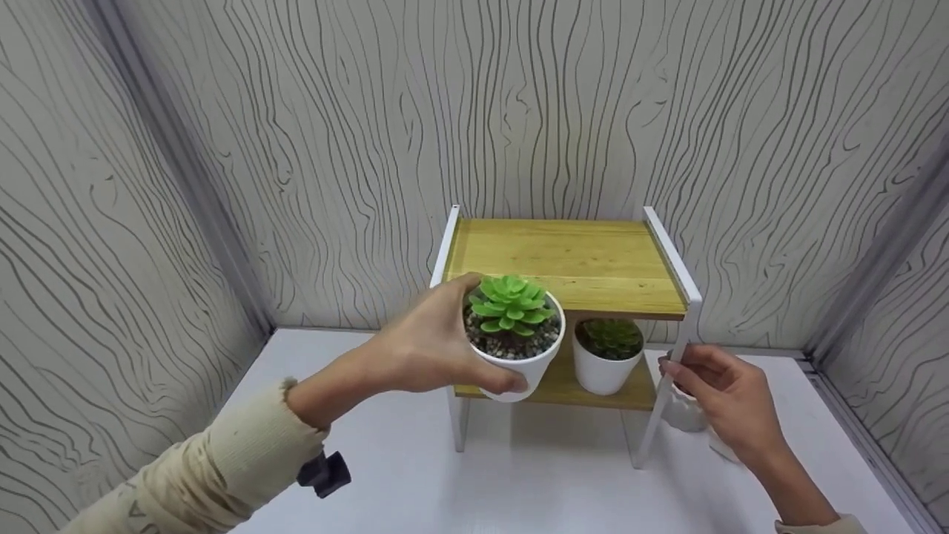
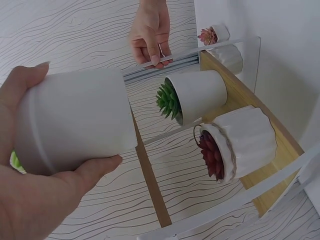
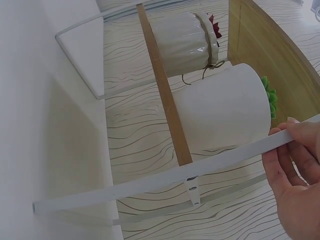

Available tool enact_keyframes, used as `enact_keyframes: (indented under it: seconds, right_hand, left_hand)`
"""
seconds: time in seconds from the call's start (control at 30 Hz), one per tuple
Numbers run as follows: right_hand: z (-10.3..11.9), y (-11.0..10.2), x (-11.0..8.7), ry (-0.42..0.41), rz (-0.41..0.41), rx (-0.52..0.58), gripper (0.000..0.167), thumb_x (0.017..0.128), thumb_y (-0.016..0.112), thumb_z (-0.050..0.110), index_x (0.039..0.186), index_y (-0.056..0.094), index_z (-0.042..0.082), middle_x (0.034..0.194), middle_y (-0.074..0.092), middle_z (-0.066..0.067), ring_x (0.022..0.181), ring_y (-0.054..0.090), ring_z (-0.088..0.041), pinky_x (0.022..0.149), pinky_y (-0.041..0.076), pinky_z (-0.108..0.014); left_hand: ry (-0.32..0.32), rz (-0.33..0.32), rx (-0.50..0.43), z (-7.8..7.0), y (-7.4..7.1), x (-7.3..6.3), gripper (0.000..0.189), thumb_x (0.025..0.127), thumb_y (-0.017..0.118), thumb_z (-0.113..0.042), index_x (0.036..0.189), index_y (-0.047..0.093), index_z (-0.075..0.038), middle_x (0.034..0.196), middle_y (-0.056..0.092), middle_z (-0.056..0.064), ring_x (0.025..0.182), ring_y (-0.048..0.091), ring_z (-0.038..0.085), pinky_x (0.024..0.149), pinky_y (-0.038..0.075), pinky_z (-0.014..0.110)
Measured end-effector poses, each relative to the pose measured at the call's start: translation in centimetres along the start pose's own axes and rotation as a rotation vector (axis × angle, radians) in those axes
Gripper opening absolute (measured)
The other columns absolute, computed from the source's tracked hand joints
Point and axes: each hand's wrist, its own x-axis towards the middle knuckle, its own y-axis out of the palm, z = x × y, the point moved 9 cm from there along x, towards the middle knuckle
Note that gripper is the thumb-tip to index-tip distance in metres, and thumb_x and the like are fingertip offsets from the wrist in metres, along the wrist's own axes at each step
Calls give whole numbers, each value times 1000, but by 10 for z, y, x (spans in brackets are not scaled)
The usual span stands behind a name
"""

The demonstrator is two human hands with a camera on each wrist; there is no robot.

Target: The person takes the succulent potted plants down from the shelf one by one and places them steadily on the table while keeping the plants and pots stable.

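My left hand (image 1: 426, 341) grips a white pot (image 2: 75, 120) with a bright green succulent (image 1: 511, 305) and gravel in it. In the head view the pot is held up in front of the two-tier wooden shelf (image 1: 563, 259), overlapping its upper board. With thumb and fingers, my right hand (image 1: 730, 400) pinches the white metal frame (image 3: 235, 152) at the shelf's right front. On the lower board stand a second white pot (image 1: 608, 367) with a green succulent and a ribbed white pot (image 2: 245, 145) with a dark red succulent and twine round it.
Right of the shelf, partly behind my right hand, a ribbed pot (image 1: 682, 409) stands on the white table (image 1: 519, 482). A small pot with a pinkish succulent (image 2: 209, 36) shows beyond the frame in the left wrist view. Wood-grain panels (image 1: 334, 148) enclose the table.
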Motion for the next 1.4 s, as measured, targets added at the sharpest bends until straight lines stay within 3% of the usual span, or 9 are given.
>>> enact_keyframes:
  seconds: [0.27, 0.73, 0.97, 1.4]
  right_hand:
    - [-1, 1, 0, 1, -2, -10, 28, 98, 76, 20, 120, 72, 3, 103, 79, 15, 99, 75, -5, 83, 60, -14]
    - [-4, 1, -1, -3, -4, -5, 29, 97, 76, 19, 121, 72, 2, 104, 78, 14, 99, 75, -5, 86, 58, -12]
    - [-3, 1, -2, -14, -3, 8, 27, 97, 76, 14, 121, 72, 2, 105, 78, 14, 99, 73, 5, 87, 58, -11]
    - [-2, 2, -2, -27, -4, 25, 26, 97, 76, 15, 119, 72, 1, 105, 78, 13, 99, 74, 3, 87, 58, -12]
  left_hand:
    - [19, 5, -17, 14, 5, -9, 93, 62, 99, -24, 142, 53, -12, 124, 69, -2, 114, 66, 14, 104, 57, 37]
    - [32, -19, -36, 38, 4, -23, 93, 62, 100, -27, 142, 54, -13, 124, 69, -3, 114, 66, 13, 108, 55, 41]
    - [25, -34, -38, 49, 3, -30, 94, 62, 100, -29, 143, 54, -13, 125, 69, -2, 114, 66, 14, 107, 55, 42]
    - [35, -50, -98, 65, 2, -39, 92, 62, 100, -26, 141, 56, -10, 126, 70, 1, 116, 66, 17, 108, 52, 43]
